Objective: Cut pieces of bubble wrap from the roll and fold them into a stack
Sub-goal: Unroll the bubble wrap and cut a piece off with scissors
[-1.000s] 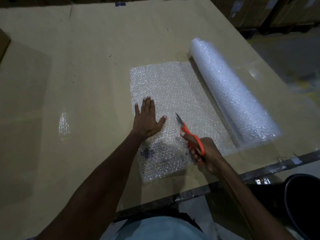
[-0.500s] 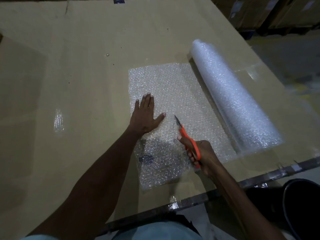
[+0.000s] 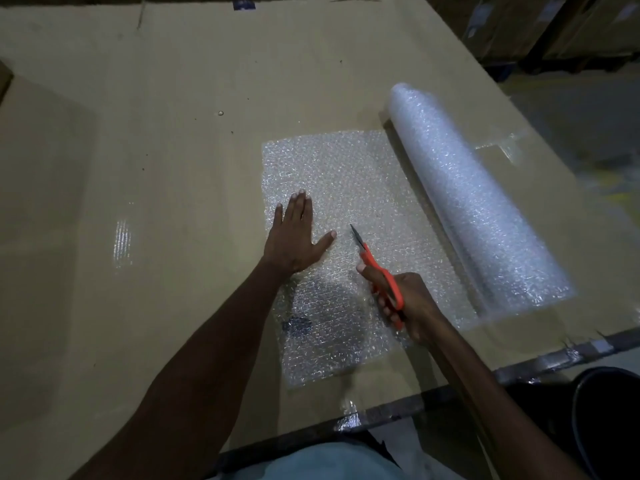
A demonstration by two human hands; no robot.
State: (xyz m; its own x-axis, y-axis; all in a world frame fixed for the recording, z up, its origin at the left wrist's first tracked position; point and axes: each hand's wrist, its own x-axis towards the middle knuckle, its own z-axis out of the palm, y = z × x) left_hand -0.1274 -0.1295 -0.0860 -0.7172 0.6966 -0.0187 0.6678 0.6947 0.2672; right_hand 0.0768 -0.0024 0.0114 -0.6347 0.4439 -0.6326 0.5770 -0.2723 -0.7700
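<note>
Lying beneath flat left fingers (image 3: 298,209), the bubble wrap sheet (image 3: 346,174) meets scissors (image 3: 377,268) that right fingers (image 3: 386,303) clutch.

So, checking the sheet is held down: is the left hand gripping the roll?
No, the left hand lies flat on the unrolled sheet, apart from the roll.

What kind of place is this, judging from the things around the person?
Probably a warehouse or packing area. The worktable is covered with taped cardboard, a large bubble wrap roll lies on it, and stacked cartons stand behind on a bare floor.
</note>
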